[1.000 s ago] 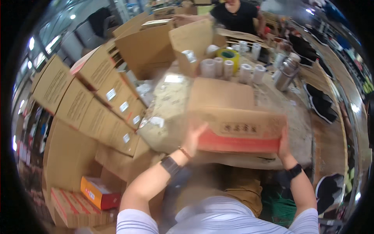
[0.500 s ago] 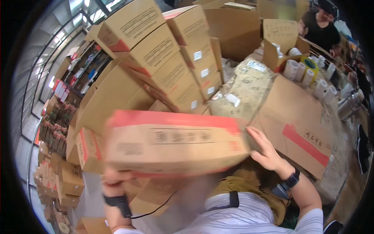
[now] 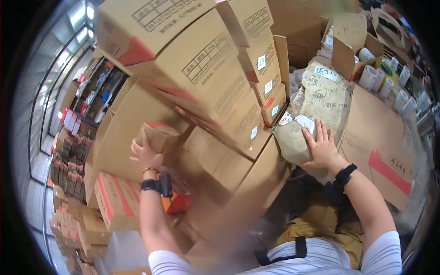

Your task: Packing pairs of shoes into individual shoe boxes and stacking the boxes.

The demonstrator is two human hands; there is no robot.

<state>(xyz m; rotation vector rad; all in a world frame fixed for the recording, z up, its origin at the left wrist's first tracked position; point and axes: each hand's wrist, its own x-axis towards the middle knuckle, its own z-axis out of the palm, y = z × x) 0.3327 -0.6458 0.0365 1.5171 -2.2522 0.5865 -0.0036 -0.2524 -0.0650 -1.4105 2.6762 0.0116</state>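
Note:
My left hand (image 3: 147, 156) is at a small-looking cardboard box (image 3: 161, 137) with a red strip on top, inside a big open carton (image 3: 121, 128). Its fingers grip the near end of the box; how far the box reaches down is hidden. My right hand (image 3: 324, 149) lies with fingers spread on the near corner of a worn, tape-covered surface (image 3: 323, 98) with handwriting on it, beside a torn white label (image 3: 305, 123). Nothing is held in it.
Tall stacked cartons (image 3: 206, 64) rise ahead. A flattened carton (image 3: 371, 133) with a red stripe lies on the right, below several tape rolls (image 3: 369, 77). A red-striped box (image 3: 120, 201) stands at left, near an orange-red item (image 3: 178, 201).
The long red-edged box, held across my body in both hands, has gone left and forward into the big carton with my left hand. My right hand has left it for the worn surface.

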